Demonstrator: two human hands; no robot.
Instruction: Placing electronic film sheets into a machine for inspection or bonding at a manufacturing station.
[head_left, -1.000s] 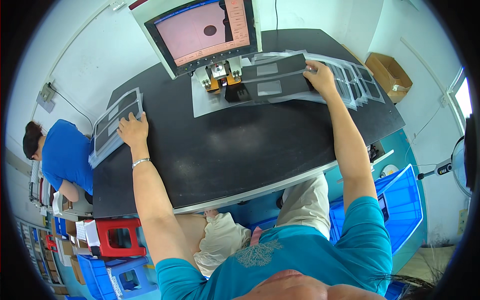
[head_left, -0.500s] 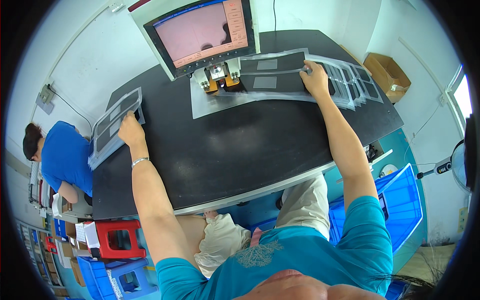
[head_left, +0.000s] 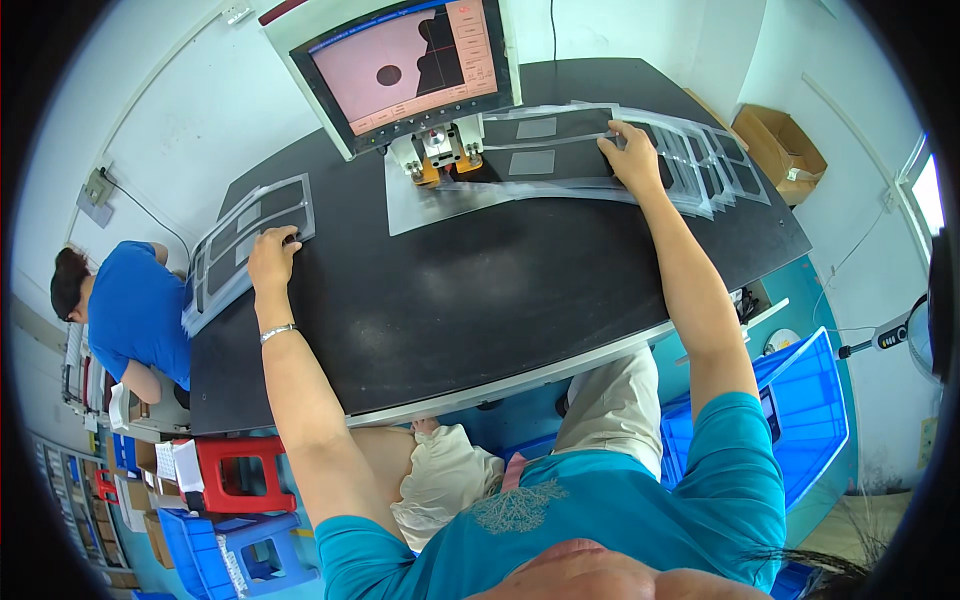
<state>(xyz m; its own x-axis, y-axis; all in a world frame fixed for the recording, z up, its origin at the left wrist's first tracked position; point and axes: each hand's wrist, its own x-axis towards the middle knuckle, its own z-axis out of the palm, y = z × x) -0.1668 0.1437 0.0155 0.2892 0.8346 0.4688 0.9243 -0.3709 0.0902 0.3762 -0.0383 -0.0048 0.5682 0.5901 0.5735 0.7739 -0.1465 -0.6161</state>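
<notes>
Left hand (head_left: 272,258): at left of frame, closed with thumb and fingertips on the near right edge of the left sheet stack (head_left: 222,258); cannot tell how many layers in the grasp. Bracelet (head_left: 278,331) on that wrist, silver in colour.

Right hand (head_left: 636,158): at upper right of centre, thumb and fingers pinched on the right end of a dark sheet (head_left: 575,150). Remaining fingers curled.

Dark sheet: at upper centre, extending left toward the machine (head_left: 437,150); black with pale bands and two grey rectangles. Just right of the right hand, a fanned sheet stack (head_left: 708,165), clear-edged, with overlapping layers.

Left sheet stack: at left edge of the table (head_left: 450,300), tilted in view, showing dark panels, pale borders and grey rectangles.

Machine: at upper centre, with white brackets and orange-yellow feet, above a grey plate (head_left: 415,212). Over it, a monitor (head_left: 395,65): pink display, dark round spot near centre, dark wavy-edged area at right, column of buttons along right side.

Surroundings: cardboard box (head_left: 780,150) at upper right, blue crate (head_left: 810,430) at lower right, red stool (head_left: 243,475) and blue stool (head_left: 265,550) at lower left. Co-worker in blue shirt (head_left: 140,310) at far left, bent forward.
</notes>
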